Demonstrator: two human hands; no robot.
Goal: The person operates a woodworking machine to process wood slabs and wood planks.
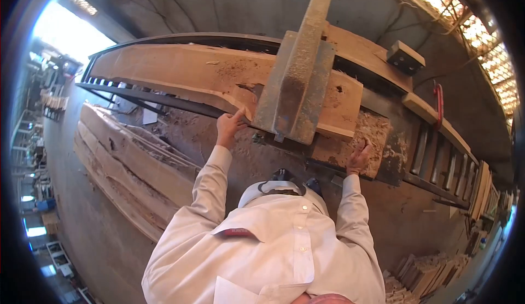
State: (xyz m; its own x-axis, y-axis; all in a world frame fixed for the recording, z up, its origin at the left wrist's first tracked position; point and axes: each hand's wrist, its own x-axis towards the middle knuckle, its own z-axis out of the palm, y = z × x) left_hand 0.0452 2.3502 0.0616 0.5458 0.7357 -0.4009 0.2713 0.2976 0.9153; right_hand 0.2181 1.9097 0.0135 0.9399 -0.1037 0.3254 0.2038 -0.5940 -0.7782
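Note:
A long wooden slab with a rough, bark-marked edge passes under a dusty grey machine head and comes out on its right side. My left hand is at the slab's near edge, just left of the machine, fingers stretched toward the wood and fingertips right at it. My right hand is over a sawdust-covered bed near the slab's right end. Its fingers are apart, slightly bent, and hold nothing visible. Both arms reach forward in light sleeves.
Rough slabs lie stacked on the left. A roller conveyor extends right, with a red clamp on the wooden fence behind it. A wooden block sits farther back. Cut boards are piled at lower right.

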